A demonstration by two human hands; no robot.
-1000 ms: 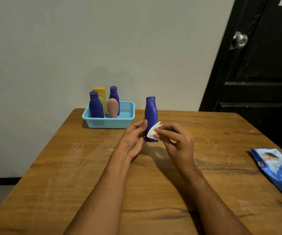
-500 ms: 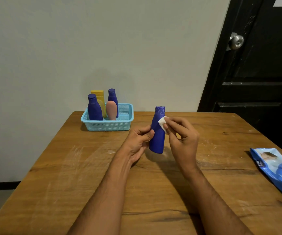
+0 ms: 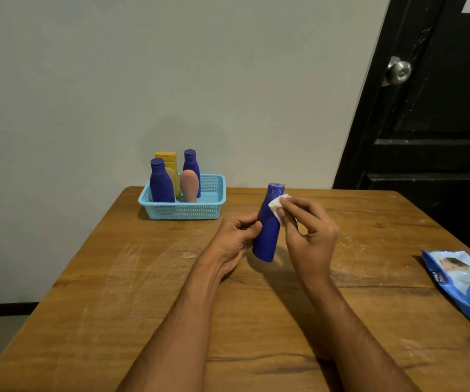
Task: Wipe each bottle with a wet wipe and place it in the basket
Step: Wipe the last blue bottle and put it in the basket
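Four bottles upright in the basket [image 3: 182, 212], a fifth blue bottle [image 3: 267, 230] tilted, gripped by left hand [image 3: 235, 241], right hand [image 3: 310, 236] pinching one wet wipe [image 3: 277, 205] against it, wipes pack [image 3: 465, 287] at table [image 3: 114, 306] right edge, bare wood all around.

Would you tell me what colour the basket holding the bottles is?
Light blue; the basket shows clearly in the head view, at the table's far edge.

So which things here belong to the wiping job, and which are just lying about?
Job: blue bottle held in left hand; wet wipe in right hand; basket holding four bottles; wipes pack.

Lying about: door, doorknob, wall.
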